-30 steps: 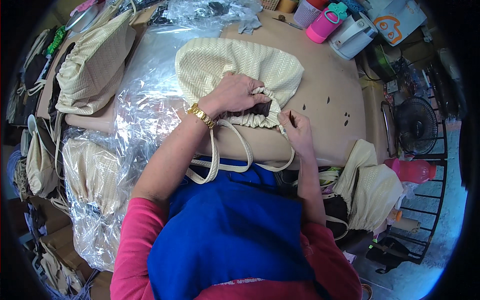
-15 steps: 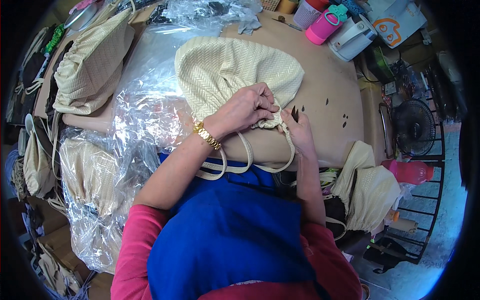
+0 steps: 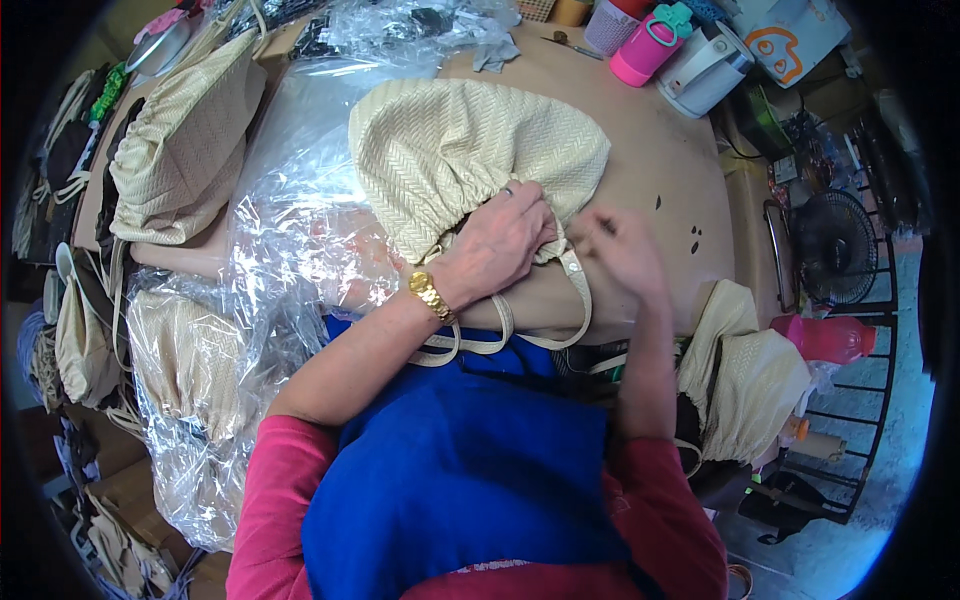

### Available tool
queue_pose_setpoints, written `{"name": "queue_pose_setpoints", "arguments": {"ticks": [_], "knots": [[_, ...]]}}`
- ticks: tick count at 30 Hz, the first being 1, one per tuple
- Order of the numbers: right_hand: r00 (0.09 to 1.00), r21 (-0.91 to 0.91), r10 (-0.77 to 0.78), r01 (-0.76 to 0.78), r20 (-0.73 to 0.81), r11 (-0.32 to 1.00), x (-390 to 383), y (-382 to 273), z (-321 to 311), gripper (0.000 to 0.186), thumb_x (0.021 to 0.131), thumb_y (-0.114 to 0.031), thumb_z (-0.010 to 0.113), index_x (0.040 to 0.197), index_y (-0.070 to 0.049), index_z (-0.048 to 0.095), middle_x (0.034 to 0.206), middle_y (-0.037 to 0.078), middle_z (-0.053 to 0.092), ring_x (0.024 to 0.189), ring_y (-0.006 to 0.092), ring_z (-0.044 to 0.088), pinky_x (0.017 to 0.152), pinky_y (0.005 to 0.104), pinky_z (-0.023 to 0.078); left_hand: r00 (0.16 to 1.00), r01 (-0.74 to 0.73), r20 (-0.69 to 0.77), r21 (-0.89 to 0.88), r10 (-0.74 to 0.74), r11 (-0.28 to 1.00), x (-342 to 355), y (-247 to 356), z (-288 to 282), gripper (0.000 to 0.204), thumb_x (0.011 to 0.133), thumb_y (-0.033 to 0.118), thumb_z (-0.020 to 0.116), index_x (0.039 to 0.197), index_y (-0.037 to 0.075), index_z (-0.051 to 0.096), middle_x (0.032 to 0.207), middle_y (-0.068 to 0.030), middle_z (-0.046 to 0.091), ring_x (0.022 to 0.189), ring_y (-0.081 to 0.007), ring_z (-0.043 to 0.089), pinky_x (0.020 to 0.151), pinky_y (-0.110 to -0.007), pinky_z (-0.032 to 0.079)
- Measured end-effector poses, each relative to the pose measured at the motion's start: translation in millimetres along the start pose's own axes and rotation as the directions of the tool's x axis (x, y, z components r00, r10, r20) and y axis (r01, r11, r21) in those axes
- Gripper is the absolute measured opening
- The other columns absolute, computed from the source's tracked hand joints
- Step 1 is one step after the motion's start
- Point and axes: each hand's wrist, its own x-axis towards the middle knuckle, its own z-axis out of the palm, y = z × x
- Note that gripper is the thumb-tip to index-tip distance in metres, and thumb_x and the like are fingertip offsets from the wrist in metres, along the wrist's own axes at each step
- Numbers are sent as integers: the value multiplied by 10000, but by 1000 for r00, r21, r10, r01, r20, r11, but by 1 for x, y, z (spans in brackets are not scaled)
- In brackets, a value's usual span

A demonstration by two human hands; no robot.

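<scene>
A cream woven-texture bag [image 3: 430, 140] lies on the padded tan work surface [image 3: 670, 170], its gathered opening toward me. My left hand [image 3: 500, 235] is closed on that opening, covering part of it. My right hand [image 3: 625, 250] is raised just right of the opening; its curled fingers are blurred, so I cannot make out what they hold. Looped straps [image 3: 585, 315] hang from the bag over the front edge.
Similar bags lie at left [image 3: 185, 150] and right [image 3: 755, 385]. Clear plastic sheeting [image 3: 290, 200] covers the left side. A pink bottle [image 3: 645, 55], a white kettle [image 3: 700, 75] and a black fan [image 3: 835, 245] stand beyond the work area.
My left hand has moved right and down onto the opening. My right hand has come away rightward from the bag's edge; the dark pointed tool seen in it earlier is now indistinct.
</scene>
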Motion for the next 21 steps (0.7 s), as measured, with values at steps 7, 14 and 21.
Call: {"name": "queue_pose_setpoints", "arguments": {"ticks": [7, 14, 21], "knots": [[903, -385, -306, 179, -302, 906, 166, 63, -74, 519, 881, -327, 686, 1285, -15, 591, 1195, 226, 659, 1096, 304, 649, 920, 373, 488, 991, 115, 107, -434, -76, 894, -11, 48, -28, 90, 931, 53, 565, 865, 34, 507, 844, -135, 511, 799, -326, 532, 728, -394, 439], [986, -487, -26, -58, -164, 871, 302, 32, -47, 407, 959, -273, 532, 1285, -40, 605, 1361, 208, 584, 1253, 341, 561, 1050, 403, 431, 844, 505, 344, -248, -412, 827, -77, 72, -97, 147, 879, 91, 682, 811, 19, 572, 833, -165, 562, 773, -318, 580, 701, -419, 452], [894, -796, -317, -69, -317, 601, 364, 105, -25, 296, 947, -229, 539, 1188, -89, 638, 1250, 173, 616, 1209, 351, 561, 972, 500, 457, 874, 457, -272, 183, -402, 870, -74, 49, -94, 319, 767, 153, 800, 1000, 34, 618, 1072, -165, 540, 983, -280, 541, 742, -351, 445]]}}
